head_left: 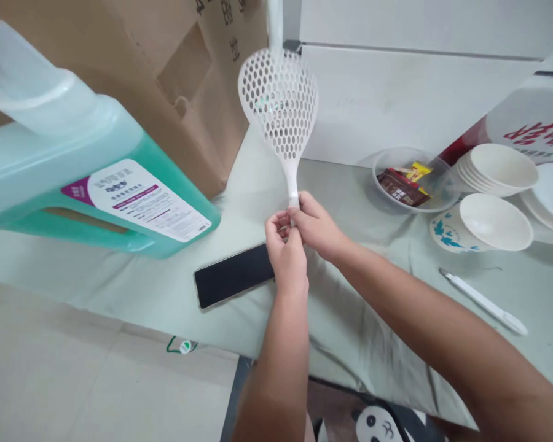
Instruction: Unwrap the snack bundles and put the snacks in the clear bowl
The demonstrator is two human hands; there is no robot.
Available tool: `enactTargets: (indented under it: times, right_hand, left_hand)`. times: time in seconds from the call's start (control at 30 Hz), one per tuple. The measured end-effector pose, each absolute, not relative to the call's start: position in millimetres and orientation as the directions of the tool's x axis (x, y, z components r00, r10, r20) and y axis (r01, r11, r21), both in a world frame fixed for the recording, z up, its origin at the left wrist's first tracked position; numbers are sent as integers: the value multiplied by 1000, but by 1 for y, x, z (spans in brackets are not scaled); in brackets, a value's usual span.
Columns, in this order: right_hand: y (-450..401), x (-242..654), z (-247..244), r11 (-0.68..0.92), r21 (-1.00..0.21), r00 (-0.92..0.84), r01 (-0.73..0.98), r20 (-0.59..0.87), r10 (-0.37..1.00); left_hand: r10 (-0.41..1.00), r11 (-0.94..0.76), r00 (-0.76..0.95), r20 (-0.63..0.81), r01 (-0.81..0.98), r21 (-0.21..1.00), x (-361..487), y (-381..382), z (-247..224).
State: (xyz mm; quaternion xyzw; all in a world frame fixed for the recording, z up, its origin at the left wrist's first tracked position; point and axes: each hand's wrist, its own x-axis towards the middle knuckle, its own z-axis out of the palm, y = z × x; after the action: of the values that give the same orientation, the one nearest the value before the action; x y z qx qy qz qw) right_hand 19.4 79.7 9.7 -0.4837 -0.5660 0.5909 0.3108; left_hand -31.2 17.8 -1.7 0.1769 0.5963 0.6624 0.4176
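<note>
Brown cardboard box [203, 123]: dark Chinese characters, some cut by top edge, unclear. Green-filled translucent plastic bottle [108, 146]: purple-and-white label [154, 202], print too small. White-and-red box [511, 107]: slanted red Chinese characters, unreadable.

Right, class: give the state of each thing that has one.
White perforated scoop: gripped by left hand and right hand
Phone: lying flat, screen dark
Green bottle: standing, capped
Clear bowl: open, holding wrapped snacks
Paper cups: nested
Front cup: open, nothing visible inside
Cardboard box: flaps not visible
White tool: lying flat
</note>
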Motion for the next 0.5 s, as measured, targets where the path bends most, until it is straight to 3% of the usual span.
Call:
enactTargets:
  times: [0.3, 0.5]
  right_hand:
    - [137, -26, 3, -210, -936, -181, 283, -267, 947]
    - [211, -69, 7, -327, -945, -83, 18, -327, 941]
  left_hand:
    - [830, 89, -491, -266, -355, 931, -28, 30, -3]
    - [836, 163, -426, -346, -410, 898, -17, 33, -5]
